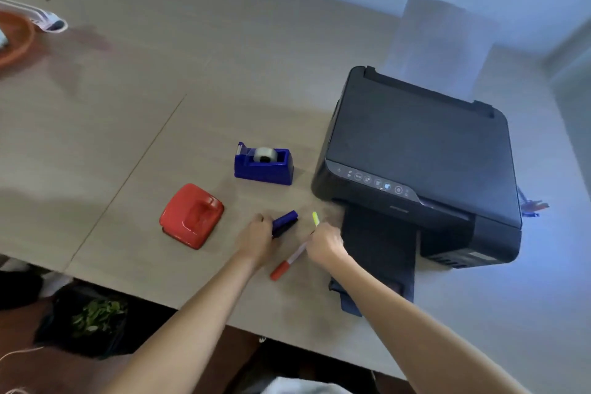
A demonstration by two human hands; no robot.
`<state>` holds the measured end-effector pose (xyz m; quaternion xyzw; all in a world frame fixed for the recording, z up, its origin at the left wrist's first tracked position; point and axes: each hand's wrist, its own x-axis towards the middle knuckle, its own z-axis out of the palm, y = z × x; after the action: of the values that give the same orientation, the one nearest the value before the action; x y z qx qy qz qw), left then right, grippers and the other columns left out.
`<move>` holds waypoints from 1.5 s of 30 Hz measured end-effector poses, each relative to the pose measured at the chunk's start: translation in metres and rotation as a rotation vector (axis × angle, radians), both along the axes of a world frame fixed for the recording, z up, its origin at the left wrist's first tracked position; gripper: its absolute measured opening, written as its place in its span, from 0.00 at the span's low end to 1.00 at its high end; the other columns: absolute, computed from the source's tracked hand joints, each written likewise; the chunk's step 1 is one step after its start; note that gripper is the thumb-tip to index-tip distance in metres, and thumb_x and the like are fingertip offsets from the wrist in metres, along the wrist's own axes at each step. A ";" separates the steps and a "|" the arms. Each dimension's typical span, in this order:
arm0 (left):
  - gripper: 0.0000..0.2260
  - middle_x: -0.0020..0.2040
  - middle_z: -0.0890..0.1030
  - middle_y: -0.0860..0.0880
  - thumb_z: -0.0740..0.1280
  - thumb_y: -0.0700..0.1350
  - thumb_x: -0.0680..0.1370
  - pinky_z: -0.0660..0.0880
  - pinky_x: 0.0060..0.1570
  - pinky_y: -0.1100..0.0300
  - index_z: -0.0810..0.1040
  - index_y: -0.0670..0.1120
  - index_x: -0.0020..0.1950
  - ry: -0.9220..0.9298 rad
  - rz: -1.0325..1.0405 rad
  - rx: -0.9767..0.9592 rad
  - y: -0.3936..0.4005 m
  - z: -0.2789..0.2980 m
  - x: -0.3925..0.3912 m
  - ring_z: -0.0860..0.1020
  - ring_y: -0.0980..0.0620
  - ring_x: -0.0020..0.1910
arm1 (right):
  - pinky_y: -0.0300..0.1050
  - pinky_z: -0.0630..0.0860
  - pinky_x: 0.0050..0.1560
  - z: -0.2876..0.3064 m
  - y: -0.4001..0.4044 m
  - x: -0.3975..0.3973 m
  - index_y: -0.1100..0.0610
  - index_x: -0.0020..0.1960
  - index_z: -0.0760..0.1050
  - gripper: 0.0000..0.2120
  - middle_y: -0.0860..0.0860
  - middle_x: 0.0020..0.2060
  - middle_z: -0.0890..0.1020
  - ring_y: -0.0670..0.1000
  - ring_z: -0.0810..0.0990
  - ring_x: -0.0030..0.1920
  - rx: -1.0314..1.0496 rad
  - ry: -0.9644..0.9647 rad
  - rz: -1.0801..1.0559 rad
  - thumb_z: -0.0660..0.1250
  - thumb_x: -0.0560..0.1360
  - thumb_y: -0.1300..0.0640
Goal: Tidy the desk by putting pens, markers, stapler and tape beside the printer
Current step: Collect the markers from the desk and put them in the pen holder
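A black printer [419, 150] stands on the right of the wooden desk [160, 99], its dark output tray [380, 243] folded out toward me. My left hand [256, 238] is closed on a small blue stapler [285, 221] resting on the desk just left of the tray. My right hand [324, 241] grips pens: a yellow-green highlighter tip [315, 218] sticks out above the fist and a white marker with a red cap [286, 262] slants out below. A blue tape dispenser [263, 163] sits left of the printer.
A red hole punch [191, 214] lies left of my hands. An orange bowl [16, 41] and a white object [48, 21] sit at the far left. The desk's front edge runs below my forearms; a dark bag with green leaves [96, 317] is on the floor.
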<state>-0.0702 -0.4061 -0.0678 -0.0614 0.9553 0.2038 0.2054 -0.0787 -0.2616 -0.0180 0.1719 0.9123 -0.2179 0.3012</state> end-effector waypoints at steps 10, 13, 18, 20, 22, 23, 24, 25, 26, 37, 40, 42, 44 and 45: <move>0.07 0.35 0.74 0.50 0.62 0.47 0.80 0.67 0.35 0.58 0.71 0.47 0.44 -0.159 0.297 0.600 -0.036 0.041 0.021 0.73 0.51 0.33 | 0.46 0.74 0.44 -0.024 -0.019 0.016 0.64 0.60 0.74 0.14 0.58 0.53 0.81 0.59 0.81 0.52 -0.101 -0.025 -0.056 0.60 0.78 0.60; 0.04 0.44 0.81 0.50 0.59 0.45 0.82 0.68 0.31 0.62 0.72 0.48 0.49 -0.207 0.410 0.824 -0.042 0.075 0.027 0.78 0.57 0.39 | 0.50 0.73 0.43 -0.003 -0.016 0.013 0.63 0.62 0.70 0.15 0.59 0.51 0.79 0.61 0.80 0.51 -0.173 0.036 0.024 0.56 0.79 0.57; 0.09 0.45 0.77 0.49 0.58 0.38 0.82 0.73 0.33 0.65 0.70 0.49 0.59 -0.091 0.408 1.057 -0.019 0.140 0.011 0.77 0.52 0.40 | 0.53 0.75 0.37 0.072 0.034 0.013 0.56 0.44 0.64 0.08 0.61 0.41 0.78 0.59 0.77 0.36 -0.390 0.234 0.242 0.54 0.79 0.53; 0.08 0.42 0.77 0.50 0.60 0.39 0.81 0.73 0.31 0.65 0.72 0.51 0.56 -0.064 0.338 1.111 0.010 0.164 0.001 0.76 0.52 0.38 | 0.48 0.73 0.33 0.116 0.066 0.020 0.57 0.41 0.64 0.11 0.58 0.36 0.80 0.51 0.74 0.30 -0.541 0.320 0.217 0.55 0.80 0.53; 0.04 0.37 0.77 0.50 0.61 0.41 0.81 0.71 0.33 0.62 0.74 0.49 0.50 -0.067 0.296 1.165 0.050 0.187 -0.012 0.75 0.53 0.34 | 0.42 0.72 0.33 0.158 0.104 0.026 0.61 0.43 0.70 0.14 0.47 0.31 0.82 0.47 0.74 0.29 -0.604 0.444 0.138 0.55 0.80 0.53; 0.04 0.36 0.76 0.51 0.60 0.42 0.81 0.70 0.35 0.61 0.74 0.48 0.49 -0.079 0.263 1.211 0.080 0.199 -0.020 0.74 0.55 0.32 | 0.41 0.71 0.33 0.173 0.132 0.027 0.62 0.41 0.72 0.15 0.44 0.27 0.79 0.46 0.73 0.29 -0.621 0.527 0.053 0.56 0.80 0.53; 0.05 0.36 0.74 0.51 0.59 0.43 0.81 0.70 0.36 0.60 0.74 0.48 0.50 -0.090 0.228 1.271 0.110 0.210 -0.027 0.73 0.56 0.30 | 0.41 0.70 0.33 0.184 0.161 0.027 0.62 0.38 0.73 0.16 0.44 0.25 0.76 0.46 0.71 0.29 -0.639 0.609 -0.053 0.57 0.80 0.54; 0.06 0.35 0.73 0.51 0.59 0.44 0.82 0.71 0.36 0.61 0.75 0.47 0.52 -0.096 0.188 1.323 0.139 0.220 -0.033 0.72 0.56 0.30 | 0.43 0.68 0.32 0.191 0.189 0.025 0.63 0.36 0.71 0.16 0.45 0.24 0.72 0.48 0.70 0.29 -0.648 0.680 -0.158 0.58 0.79 0.55; 0.07 0.35 0.73 0.51 0.59 0.44 0.82 0.72 0.37 0.60 0.75 0.47 0.54 -0.105 0.147 1.351 0.169 0.229 -0.038 0.72 0.56 0.31 | 0.44 0.66 0.33 0.196 0.217 0.022 0.63 0.36 0.69 0.16 0.48 0.25 0.70 0.49 0.69 0.29 -0.641 0.740 -0.249 0.58 0.79 0.56; 0.08 0.44 0.78 0.46 0.64 0.34 0.78 0.71 0.56 0.51 0.73 0.46 0.43 -0.162 0.063 1.181 0.436 0.213 -0.096 0.77 0.50 0.47 | 0.46 0.76 0.36 0.141 0.463 0.000 0.55 0.40 0.75 0.07 0.58 0.37 0.80 0.53 0.75 0.33 -0.654 0.825 -0.828 0.65 0.77 0.59; 0.06 0.43 0.77 0.47 0.67 0.34 0.76 0.72 0.55 0.52 0.74 0.44 0.43 -0.140 0.214 1.070 0.477 0.186 -0.113 0.76 0.48 0.49 | 0.46 0.80 0.39 0.120 0.480 -0.022 0.54 0.40 0.79 0.05 0.60 0.41 0.83 0.53 0.79 0.36 -0.681 0.788 -0.837 0.68 0.75 0.60; 0.04 0.42 0.78 0.47 0.68 0.35 0.76 0.72 0.47 0.55 0.74 0.43 0.46 -0.134 0.305 0.998 0.492 0.167 -0.120 0.76 0.48 0.46 | 0.47 0.82 0.41 0.109 0.484 -0.041 0.54 0.40 0.80 0.04 0.58 0.41 0.85 0.52 0.81 0.35 -0.645 0.768 -0.809 0.70 0.74 0.60; 0.05 0.42 0.79 0.47 0.67 0.34 0.75 0.72 0.40 0.57 0.74 0.43 0.44 -0.121 0.386 0.945 0.502 0.151 -0.123 0.76 0.49 0.41 | 0.47 0.83 0.42 0.099 0.487 -0.061 0.55 0.40 0.81 0.02 0.57 0.40 0.85 0.50 0.82 0.33 -0.606 0.725 -0.753 0.71 0.72 0.59; 0.05 0.43 0.79 0.46 0.66 0.33 0.75 0.73 0.40 0.58 0.75 0.43 0.45 -0.108 0.424 0.914 0.507 0.144 -0.124 0.77 0.49 0.42 | 0.47 0.83 0.42 0.094 0.488 -0.070 0.56 0.41 0.82 0.02 0.57 0.40 0.85 0.51 0.82 0.33 -0.579 0.694 -0.715 0.72 0.72 0.59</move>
<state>-0.1938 0.1007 0.0759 -0.1685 0.7227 0.6350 0.2145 -0.1485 0.2261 0.0761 0.2987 0.7459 -0.5907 -0.0736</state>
